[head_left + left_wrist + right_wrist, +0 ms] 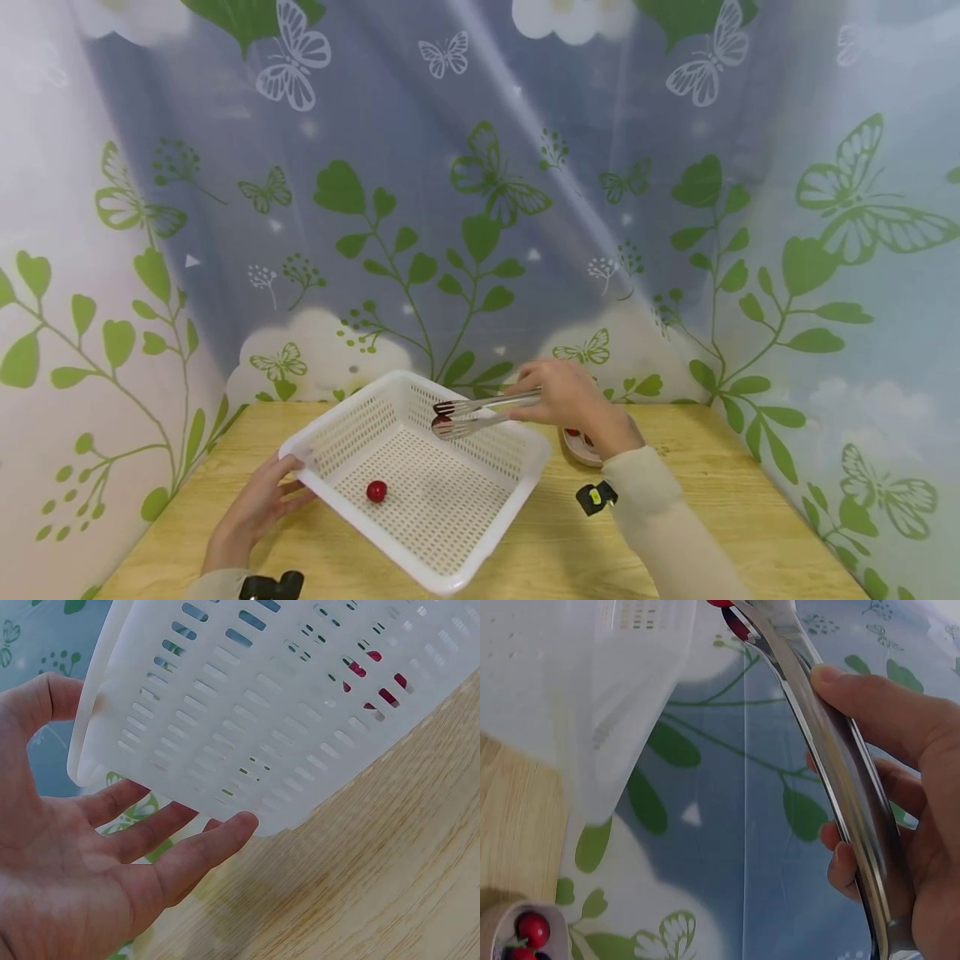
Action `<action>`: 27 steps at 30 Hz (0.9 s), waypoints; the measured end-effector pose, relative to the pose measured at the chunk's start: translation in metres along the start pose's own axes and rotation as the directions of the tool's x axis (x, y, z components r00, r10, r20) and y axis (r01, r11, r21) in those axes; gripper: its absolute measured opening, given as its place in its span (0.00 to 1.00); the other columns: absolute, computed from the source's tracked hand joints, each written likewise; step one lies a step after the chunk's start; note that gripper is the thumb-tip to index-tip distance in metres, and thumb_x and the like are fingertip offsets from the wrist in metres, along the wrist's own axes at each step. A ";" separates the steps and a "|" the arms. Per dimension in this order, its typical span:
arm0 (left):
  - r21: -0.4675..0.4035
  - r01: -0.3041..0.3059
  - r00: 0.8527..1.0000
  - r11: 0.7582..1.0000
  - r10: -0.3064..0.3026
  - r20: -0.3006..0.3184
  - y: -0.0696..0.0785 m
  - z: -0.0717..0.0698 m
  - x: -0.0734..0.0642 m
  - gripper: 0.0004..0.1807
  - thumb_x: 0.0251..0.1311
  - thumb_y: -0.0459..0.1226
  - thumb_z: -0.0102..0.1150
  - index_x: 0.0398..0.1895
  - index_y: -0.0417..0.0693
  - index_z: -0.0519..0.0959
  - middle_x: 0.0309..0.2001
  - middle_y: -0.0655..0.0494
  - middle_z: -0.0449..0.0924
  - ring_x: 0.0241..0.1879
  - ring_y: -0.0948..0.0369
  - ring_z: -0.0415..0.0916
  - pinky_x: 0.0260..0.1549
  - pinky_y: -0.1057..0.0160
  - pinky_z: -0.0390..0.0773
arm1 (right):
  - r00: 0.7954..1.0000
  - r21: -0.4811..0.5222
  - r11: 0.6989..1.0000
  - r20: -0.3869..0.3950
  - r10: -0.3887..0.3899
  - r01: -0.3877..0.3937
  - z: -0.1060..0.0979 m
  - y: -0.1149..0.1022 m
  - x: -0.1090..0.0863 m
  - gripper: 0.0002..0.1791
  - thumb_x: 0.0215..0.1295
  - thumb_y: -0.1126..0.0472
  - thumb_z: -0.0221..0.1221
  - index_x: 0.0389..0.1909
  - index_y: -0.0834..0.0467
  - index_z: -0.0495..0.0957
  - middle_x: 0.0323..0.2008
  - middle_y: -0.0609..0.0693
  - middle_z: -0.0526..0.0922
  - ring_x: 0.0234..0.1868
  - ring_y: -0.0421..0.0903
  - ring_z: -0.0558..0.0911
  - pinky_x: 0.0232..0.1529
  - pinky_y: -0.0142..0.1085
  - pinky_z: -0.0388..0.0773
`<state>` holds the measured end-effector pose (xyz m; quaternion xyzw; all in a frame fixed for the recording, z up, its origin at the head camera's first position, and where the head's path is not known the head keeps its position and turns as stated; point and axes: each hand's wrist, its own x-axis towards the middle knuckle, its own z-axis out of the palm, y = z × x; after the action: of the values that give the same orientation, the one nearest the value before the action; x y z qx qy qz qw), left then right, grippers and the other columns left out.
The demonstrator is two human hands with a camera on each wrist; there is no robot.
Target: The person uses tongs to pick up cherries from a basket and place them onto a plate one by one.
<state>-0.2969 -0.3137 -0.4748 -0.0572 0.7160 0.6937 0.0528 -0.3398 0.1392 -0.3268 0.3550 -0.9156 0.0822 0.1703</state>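
Note:
My left hand (258, 508) grips the left corner of a white perforated plastic basket (420, 550), thumb at the rim and fingers under it. In the left wrist view the basket wall (225, 724) looks tilted. One shiny, cherry-like red fruit (377, 492) lies on the basket floor. Metal tongs (487, 402) are held in my right hand (562, 396), their tips over the far right part of the basket. Between those tips sits a dark red fruit (442, 423), partly hidden by the metal. In the right wrist view, fingers and thumb wrap the tongs (847, 780).
A small pale bowl (581, 452) with several red fruits stands right of the basket, partly behind my right wrist; the right wrist view shows fruit (532, 930) in it. Under everything is a wooden table (697, 500). A patterned curtain (420, 125) rises behind and at both sides.

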 end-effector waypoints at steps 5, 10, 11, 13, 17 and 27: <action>-0.002 -0.007 1.000 1.000 0.007 0.010 0.001 -0.001 0.000 0.33 0.74 0.41 0.44 0.78 0.40 0.54 0.63 0.45 0.68 0.55 0.54 0.73 0.54 0.59 0.84 | 0.999 0.058 0.997 0.010 0.049 -0.050 -0.005 0.020 -0.015 0.16 0.59 0.46 0.72 0.47 0.45 0.91 0.46 0.46 0.88 0.36 0.42 0.83 0.29 0.31 0.76; 0.001 -0.005 1.000 1.000 0.005 0.003 0.002 -0.001 0.000 0.33 0.74 0.41 0.44 0.79 0.40 0.53 0.64 0.43 0.67 0.55 0.53 0.74 0.54 0.59 0.85 | 0.998 0.052 0.997 -0.004 0.061 -0.060 -0.012 0.038 -0.030 0.16 0.60 0.47 0.72 0.47 0.47 0.90 0.47 0.48 0.88 0.40 0.45 0.84 0.33 0.35 0.81; 0.004 -0.006 1.000 1.000 0.006 0.005 0.001 -0.001 0.000 0.33 0.74 0.41 0.43 0.79 0.39 0.53 0.64 0.43 0.66 0.55 0.53 0.74 0.54 0.59 0.84 | 0.998 0.042 0.997 -0.008 0.063 -0.063 -0.013 0.041 -0.033 0.16 0.60 0.47 0.72 0.47 0.47 0.90 0.47 0.48 0.88 0.40 0.46 0.85 0.34 0.36 0.82; 0.002 -0.006 1.000 1.000 0.006 0.001 0.001 -0.001 0.000 0.33 0.75 0.41 0.43 0.79 0.39 0.53 0.64 0.43 0.66 0.55 0.53 0.74 0.54 0.59 0.85 | 0.998 0.027 0.998 -0.022 0.053 -0.053 -0.016 0.046 -0.039 0.17 0.59 0.47 0.72 0.47 0.48 0.91 0.46 0.48 0.88 0.40 0.46 0.84 0.35 0.37 0.82; -0.006 -0.005 1.000 1.000 0.005 -0.002 -0.001 0.000 0.001 0.33 0.75 0.40 0.44 0.78 0.39 0.54 0.63 0.45 0.68 0.54 0.54 0.74 0.53 0.59 0.85 | 0.997 0.022 0.999 -0.059 0.045 -0.044 -0.020 0.059 -0.052 0.16 0.58 0.48 0.74 0.45 0.50 0.91 0.40 0.47 0.88 0.34 0.43 0.81 0.29 0.33 0.77; -0.018 -0.009 1.000 1.000 0.009 0.004 -0.002 -0.001 0.001 0.32 0.75 0.41 0.44 0.77 0.39 0.56 0.61 0.48 0.69 0.54 0.55 0.74 0.54 0.59 0.85 | 0.989 0.024 0.999 -0.140 0.038 -0.035 -0.016 0.094 -0.086 0.15 0.57 0.52 0.74 0.45 0.51 0.91 0.37 0.46 0.88 0.35 0.45 0.84 0.32 0.37 0.81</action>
<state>-0.2978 -0.3143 -0.4774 -0.0531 0.7100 0.7003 0.0508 -0.3396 0.2662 -0.3463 0.3331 -0.9068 0.1198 0.2289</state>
